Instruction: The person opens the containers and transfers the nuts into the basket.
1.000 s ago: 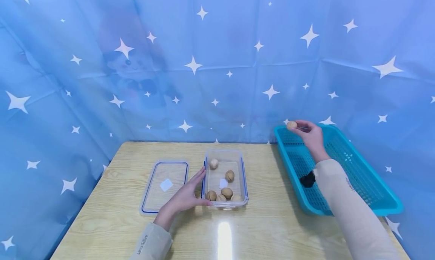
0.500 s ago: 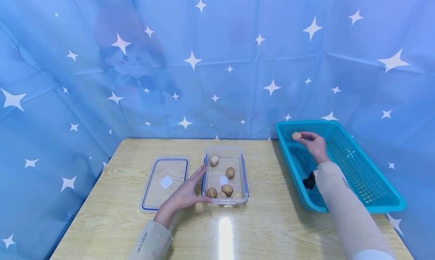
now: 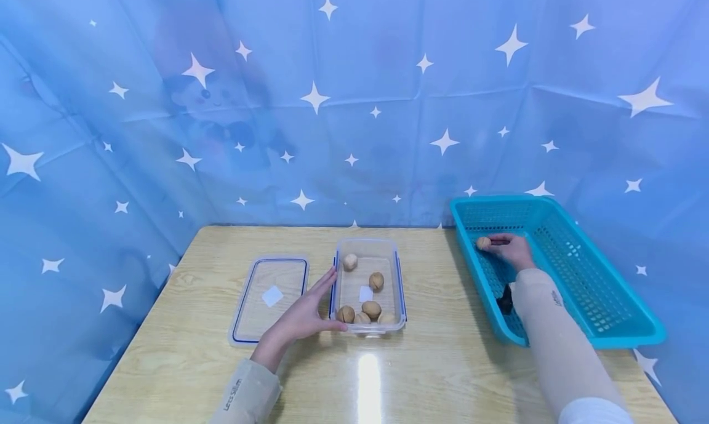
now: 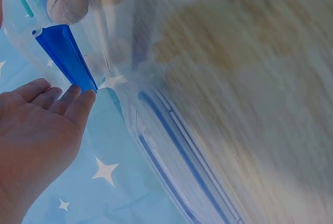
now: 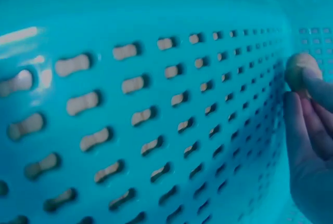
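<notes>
A walnut [image 3: 484, 244] is pinched between the thumb and fingers of my right hand [image 3: 511, 250], low inside the turquoise basket [image 3: 626, 288] near its far left corner. The right wrist view shows the same walnut [image 5: 302, 71] beside the basket's perforated wall. My left hand [image 3: 301, 318] rests against the left side of a clear plastic box [image 3: 402, 292], fingers straight and thumb at the near corner. Several walnuts [image 3: 371, 310] lie in that box, most along its near end. In the left wrist view, fingertips [image 4: 87, 99] touch the box's blue side latch [image 4: 67, 57].
A clear lid [image 3: 240, 301] with a blue seal lies flat on the wooden table [image 3: 432, 375], left of the box. Behind hangs a blue curtain [image 3: 382, 141] with white stars. A black device [image 3: 505, 301] is at my right wrist.
My right hand has come down from above the basket's far rim into the basket, still pinching the walnut. The left hand has stayed at the box.
</notes>
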Demonstrator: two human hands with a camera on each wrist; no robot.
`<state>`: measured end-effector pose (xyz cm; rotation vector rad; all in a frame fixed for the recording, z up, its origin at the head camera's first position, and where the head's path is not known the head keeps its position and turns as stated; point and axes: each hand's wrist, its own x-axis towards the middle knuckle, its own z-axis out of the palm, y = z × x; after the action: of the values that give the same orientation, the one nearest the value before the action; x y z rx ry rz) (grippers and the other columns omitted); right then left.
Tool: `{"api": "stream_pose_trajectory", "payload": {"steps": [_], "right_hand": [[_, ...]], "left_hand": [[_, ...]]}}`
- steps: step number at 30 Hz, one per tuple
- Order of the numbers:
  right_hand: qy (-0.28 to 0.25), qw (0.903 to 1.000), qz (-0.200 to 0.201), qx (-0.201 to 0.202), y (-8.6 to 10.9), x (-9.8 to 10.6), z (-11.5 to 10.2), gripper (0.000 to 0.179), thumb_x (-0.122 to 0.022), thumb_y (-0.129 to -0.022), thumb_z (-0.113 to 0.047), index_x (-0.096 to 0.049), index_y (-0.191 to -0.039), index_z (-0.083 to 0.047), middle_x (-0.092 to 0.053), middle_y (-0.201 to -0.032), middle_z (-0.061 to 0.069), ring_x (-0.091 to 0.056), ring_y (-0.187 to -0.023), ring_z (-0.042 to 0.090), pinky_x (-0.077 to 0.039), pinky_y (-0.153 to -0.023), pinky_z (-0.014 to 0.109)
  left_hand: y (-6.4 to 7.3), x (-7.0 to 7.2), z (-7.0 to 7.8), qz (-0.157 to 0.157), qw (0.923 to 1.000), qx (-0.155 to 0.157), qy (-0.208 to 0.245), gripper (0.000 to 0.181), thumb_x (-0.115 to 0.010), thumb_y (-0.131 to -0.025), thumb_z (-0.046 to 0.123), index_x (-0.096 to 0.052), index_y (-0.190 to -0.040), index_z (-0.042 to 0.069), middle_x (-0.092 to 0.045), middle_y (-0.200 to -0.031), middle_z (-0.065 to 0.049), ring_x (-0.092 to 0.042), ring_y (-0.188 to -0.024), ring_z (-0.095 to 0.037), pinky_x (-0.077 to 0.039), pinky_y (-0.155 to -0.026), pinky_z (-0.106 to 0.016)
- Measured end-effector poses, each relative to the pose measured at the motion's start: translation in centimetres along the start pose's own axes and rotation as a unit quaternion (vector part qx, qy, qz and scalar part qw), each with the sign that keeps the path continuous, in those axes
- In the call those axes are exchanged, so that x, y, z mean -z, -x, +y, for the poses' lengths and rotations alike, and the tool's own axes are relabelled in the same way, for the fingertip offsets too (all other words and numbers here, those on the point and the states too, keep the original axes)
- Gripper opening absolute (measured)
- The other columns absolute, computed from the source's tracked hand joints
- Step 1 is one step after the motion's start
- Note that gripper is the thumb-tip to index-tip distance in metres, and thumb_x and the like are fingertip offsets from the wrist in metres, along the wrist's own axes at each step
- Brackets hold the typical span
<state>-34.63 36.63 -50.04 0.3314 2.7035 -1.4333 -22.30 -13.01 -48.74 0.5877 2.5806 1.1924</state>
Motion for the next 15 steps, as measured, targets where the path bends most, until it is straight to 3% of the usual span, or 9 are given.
{"api": "stream_pose_trajectory", "payload": {"steps": [9, 12, 15], "right_hand": [[-0.002, 0.9997, -0.023, -0.012, 0.03, 0.04, 0.05, 0.062, -0.056, -0.101, -0.032, -0.043, -0.145, 0.009, -0.043, -0.146, 0.036, -0.046, -0.131, 0.047, -0.047, -0.106, 0.056], [-0.018, 0.9996, -0.017, -0.014, 0.17, 0.37, 0.00, 0.058, -0.056, -0.102, -0.027, -0.042, -0.145, 0.010, -0.043, -0.147, 0.034, -0.062, -0.112, 0.023, -0.056, -0.099, 0.039], [-0.045, 0.9987, -0.017, -0.014, 0.40, 0.85, -0.44, 0.056, -0.055, -0.102, -0.023, -0.041, -0.146, 0.009, -0.042, -0.149, 0.032, -0.058, -0.087, -0.006, -0.058, -0.090, 0.022]], "left_hand": [[0.28, 0.13, -0.03, 0.003, 1.0000, 0.002, 0.000, 0.112, -0.086, -0.075, 0.040, -0.019, -0.160, 0.010, -0.008, -0.170, -0.005, -0.018, -0.153, -0.038, -0.025, -0.121, -0.060], [0.17, 0.09, 0.01, 0.000, 1.0000, 0.000, -0.002, 0.113, -0.085, -0.075, 0.041, -0.018, -0.160, 0.010, -0.008, -0.170, -0.004, -0.017, -0.154, -0.037, -0.025, -0.122, -0.059], [0.00, 0.07, 0.07, -0.002, 1.0000, -0.002, -0.007, 0.113, -0.085, -0.075, 0.043, -0.018, -0.160, 0.010, -0.007, -0.170, -0.004, -0.018, -0.153, -0.037, -0.025, -0.122, -0.059]]}}
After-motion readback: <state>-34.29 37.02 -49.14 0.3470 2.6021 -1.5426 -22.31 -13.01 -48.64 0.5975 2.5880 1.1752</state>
